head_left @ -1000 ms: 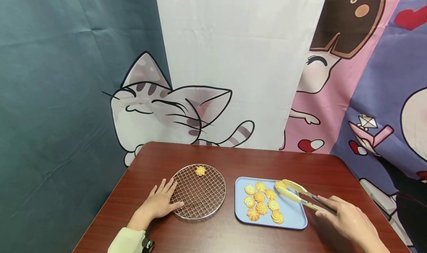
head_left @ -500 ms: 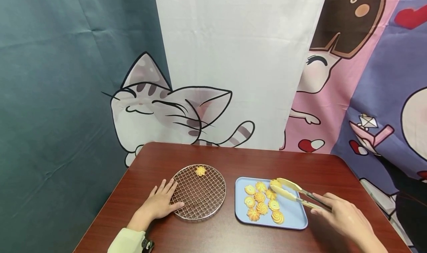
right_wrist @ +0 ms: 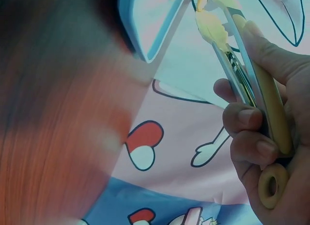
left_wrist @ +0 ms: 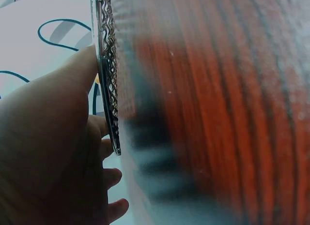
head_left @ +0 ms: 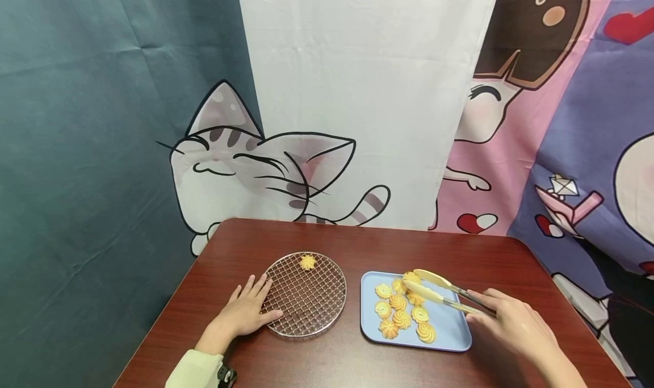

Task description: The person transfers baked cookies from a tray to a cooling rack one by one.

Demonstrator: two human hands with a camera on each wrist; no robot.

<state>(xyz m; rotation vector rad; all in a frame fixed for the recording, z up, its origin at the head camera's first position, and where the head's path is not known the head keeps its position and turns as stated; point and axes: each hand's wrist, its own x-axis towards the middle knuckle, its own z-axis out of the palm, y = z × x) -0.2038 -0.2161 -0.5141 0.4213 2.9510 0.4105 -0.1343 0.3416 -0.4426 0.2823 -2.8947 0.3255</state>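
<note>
My left hand (head_left: pixel 242 314) rests with spread fingers on the left edge of a round wire cooling rack (head_left: pixel 304 300). Its thumb lies over the rim, as the left wrist view also shows. One star-shaped piped cookie (head_left: pixel 307 262) sits at the rack's far side. My right hand (head_left: pixel 518 325) grips metal tongs (head_left: pixel 428 293) with cream-coloured tips, fingers curled round the handles in the right wrist view. Between the tips is a cookie (head_left: pixel 410 276), over the far edge of the blue tray (head_left: pixel 452 334). Several swirled cookies (head_left: pixel 401 320) lie on the tray's left and middle.
The rack and tray stand apart on a dark red-brown wooden table (head_left: pixel 327 365). Directly behind the table's far edge hangs a cloth backdrop (head_left: pixel 357 92) printed with cartoon figures. A dark watch (head_left: pixel 226 375) is on my left wrist.
My right hand has moved left with the tongs, carrying the pinched cookie from the tray's far right corner to above its far middle edge. My left hand and the rack have stayed still.
</note>
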